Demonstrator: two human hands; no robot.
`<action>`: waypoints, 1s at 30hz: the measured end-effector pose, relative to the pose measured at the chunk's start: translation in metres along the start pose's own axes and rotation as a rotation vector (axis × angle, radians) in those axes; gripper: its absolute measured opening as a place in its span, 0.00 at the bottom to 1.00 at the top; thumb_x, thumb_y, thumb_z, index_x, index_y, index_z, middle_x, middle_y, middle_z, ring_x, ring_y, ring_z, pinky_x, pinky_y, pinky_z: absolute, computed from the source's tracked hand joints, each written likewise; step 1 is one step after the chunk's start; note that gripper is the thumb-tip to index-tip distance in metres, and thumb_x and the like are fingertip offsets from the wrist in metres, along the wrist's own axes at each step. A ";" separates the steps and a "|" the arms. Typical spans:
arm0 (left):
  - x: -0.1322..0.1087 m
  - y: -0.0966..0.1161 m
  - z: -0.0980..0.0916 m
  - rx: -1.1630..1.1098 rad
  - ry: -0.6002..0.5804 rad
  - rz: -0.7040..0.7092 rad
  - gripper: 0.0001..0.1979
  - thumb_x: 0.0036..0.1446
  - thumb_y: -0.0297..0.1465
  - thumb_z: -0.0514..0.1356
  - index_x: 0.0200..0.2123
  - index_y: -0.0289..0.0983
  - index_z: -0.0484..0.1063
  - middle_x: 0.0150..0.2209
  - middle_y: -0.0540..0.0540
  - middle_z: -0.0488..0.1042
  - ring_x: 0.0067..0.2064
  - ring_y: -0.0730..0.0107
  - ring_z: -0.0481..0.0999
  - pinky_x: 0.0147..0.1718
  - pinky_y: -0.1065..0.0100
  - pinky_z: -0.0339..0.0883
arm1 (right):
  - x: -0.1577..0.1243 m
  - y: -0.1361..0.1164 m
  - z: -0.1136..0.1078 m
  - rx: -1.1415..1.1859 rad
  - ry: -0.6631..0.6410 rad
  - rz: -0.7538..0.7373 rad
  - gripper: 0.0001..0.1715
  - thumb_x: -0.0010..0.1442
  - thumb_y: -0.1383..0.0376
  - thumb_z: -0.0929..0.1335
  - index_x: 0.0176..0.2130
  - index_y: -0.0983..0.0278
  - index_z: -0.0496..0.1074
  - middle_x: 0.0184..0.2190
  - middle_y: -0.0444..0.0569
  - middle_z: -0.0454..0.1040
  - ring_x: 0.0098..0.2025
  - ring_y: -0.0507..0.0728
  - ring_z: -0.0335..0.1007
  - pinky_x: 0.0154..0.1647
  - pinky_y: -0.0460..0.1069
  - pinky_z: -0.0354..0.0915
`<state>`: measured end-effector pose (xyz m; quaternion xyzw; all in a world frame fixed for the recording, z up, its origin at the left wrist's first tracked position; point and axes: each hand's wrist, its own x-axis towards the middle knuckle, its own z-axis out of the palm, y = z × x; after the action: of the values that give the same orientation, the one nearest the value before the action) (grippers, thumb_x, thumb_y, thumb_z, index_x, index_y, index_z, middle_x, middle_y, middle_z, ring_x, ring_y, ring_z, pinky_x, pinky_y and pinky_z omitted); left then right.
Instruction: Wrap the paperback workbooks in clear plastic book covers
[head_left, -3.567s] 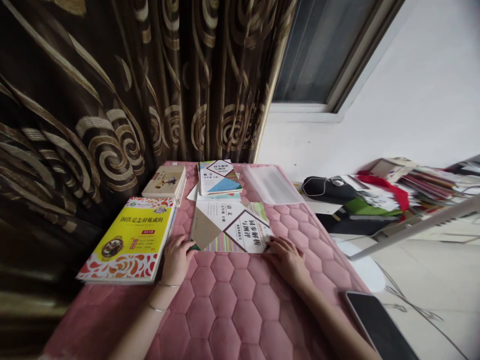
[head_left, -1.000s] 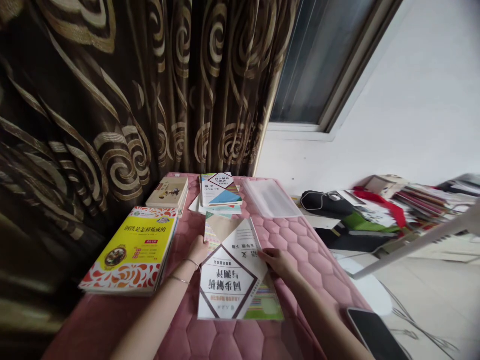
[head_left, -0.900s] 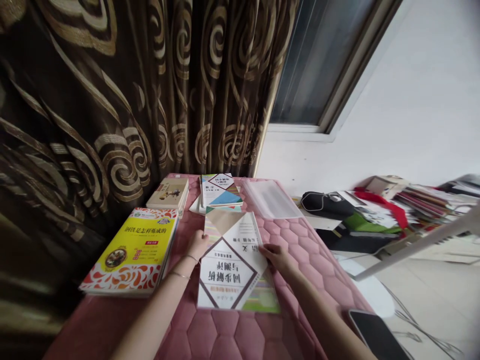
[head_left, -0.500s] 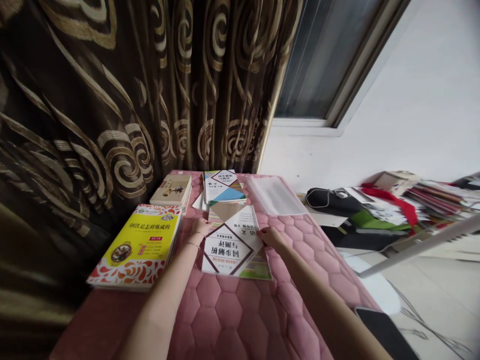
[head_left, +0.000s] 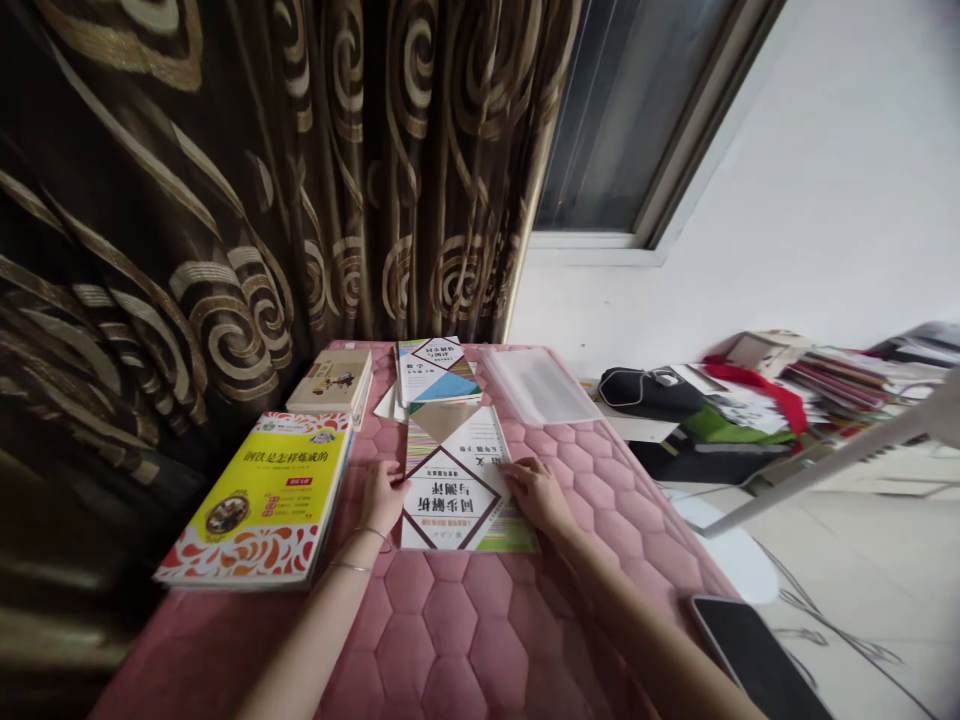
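Note:
A white workbook (head_left: 456,480) with a diamond title panel and coloured stripes lies flat on the pink quilted table cover (head_left: 480,640), its long side running away from me. My left hand (head_left: 382,497) rests at its left edge, fingers curled on the edge. My right hand (head_left: 534,494) lies on its right edge with fingers stretched flat on the cover. A yellow book (head_left: 266,497) lies just left of my left hand.
Behind the workbook lie a blue-and-white book (head_left: 436,369) on loose sheets, a small beige book (head_left: 330,379) and a clear plastic folder (head_left: 538,384). A dark phone (head_left: 754,655) sits at the near right. A brown swirl curtain hangs at left; cluttered books and a black pouch (head_left: 651,389) are at right.
The workbook was turned from lying crosswise to lengthwise, lifted toward me, then set flat again. Both hands have slid back along its sides toward its near end.

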<state>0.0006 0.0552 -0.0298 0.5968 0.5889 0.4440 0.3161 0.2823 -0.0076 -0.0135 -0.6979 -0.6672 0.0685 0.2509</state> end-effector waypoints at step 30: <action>-0.087 0.047 0.009 0.560 -0.423 0.786 0.05 0.55 0.27 0.64 0.36 0.40 0.77 0.41 0.48 0.77 0.45 0.64 0.73 0.56 0.52 0.60 | -0.084 -0.062 0.004 0.109 0.037 -0.344 0.12 0.56 0.67 0.70 0.43 0.62 0.74 0.49 0.54 0.74 0.52 0.63 0.68 0.54 0.61 0.66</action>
<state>0.0362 -0.0341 -0.0044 0.9108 0.3401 0.2245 0.0661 0.2169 -0.0883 -0.0093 -0.5602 -0.7673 0.0477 0.3085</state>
